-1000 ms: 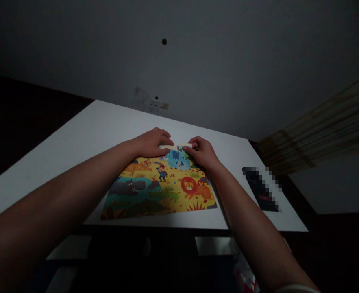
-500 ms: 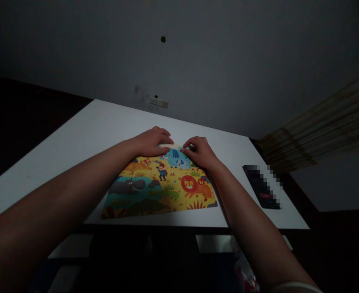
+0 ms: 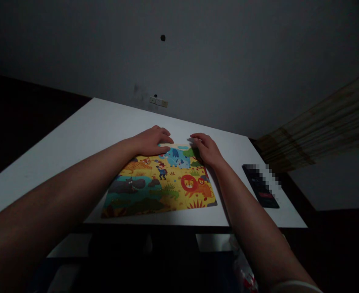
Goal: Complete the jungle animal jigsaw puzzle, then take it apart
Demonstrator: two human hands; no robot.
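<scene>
A colourful animal jigsaw picture lies flat near the front edge of the white table. It shows elephants, lions, a hippo and a small figure. My left hand rests over its upper left part, fingers apart, thumb lying on the picture and covering part of it. Beside the upper right corner is my right hand, its fingers loosely spread and nothing seen in them.
A dark phone, partly pixelated, lies at the table's right. Behind the table stands a grey wall with sockets. A striped curtain hangs on the right. Below the front edge, a plastic bag shows.
My right hand has moved right, off the top edge of the picture, and its fingers have opened, uncovering the upper right corner. My left hand has stayed in place.
</scene>
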